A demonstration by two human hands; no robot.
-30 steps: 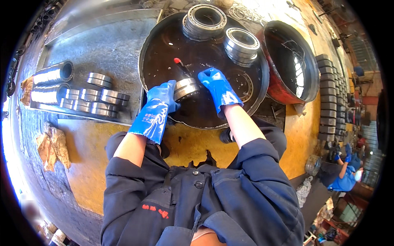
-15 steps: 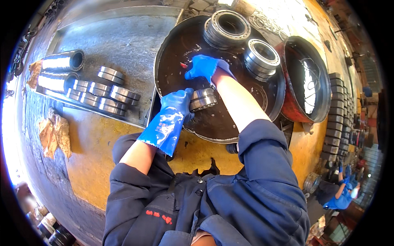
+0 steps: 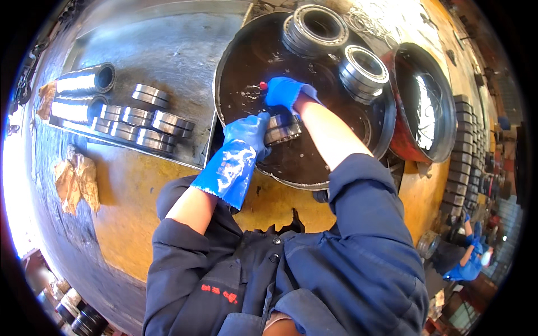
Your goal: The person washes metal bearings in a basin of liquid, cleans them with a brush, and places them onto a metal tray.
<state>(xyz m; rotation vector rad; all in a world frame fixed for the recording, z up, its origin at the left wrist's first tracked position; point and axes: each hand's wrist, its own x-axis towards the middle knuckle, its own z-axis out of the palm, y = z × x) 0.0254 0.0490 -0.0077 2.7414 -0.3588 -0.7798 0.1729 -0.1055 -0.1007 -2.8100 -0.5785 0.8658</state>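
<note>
While gripping a short steel roller bearing (image 3: 283, 130), with the blue-gloved left hand (image 3: 244, 135) clamped on its left side, have it in the near left part of a round black pan (image 3: 217, 78) of dark liquid. Cannot tell if touching the bottom. Just beyond the bearing, have the blue-gloved right hand (image 3: 283, 93) curled round a red-ended tool (image 3: 263, 85); cannot make out the portion under the glove. Farther back in the pan, see 2 larger roller bearings (image 3: 357, 83), side by side. To the left, see a metal tray (image 3: 174, 61) carrying 2 long steel cylinders (image 3: 84, 83) on their sides and a cluster of shorter bearings (image 3: 154, 140). On that side, nearer, notice a crumpled brown sheet (image 3: 77, 182); cannot say whether paper or cloth. Right of the pan, find an open red drum (image 3: 403, 134) with a bright reflection inside, then stacked dark blocks (image 3: 462, 151). At far right, glimpse a co-worker (image 3: 468, 267) in blue.
</note>
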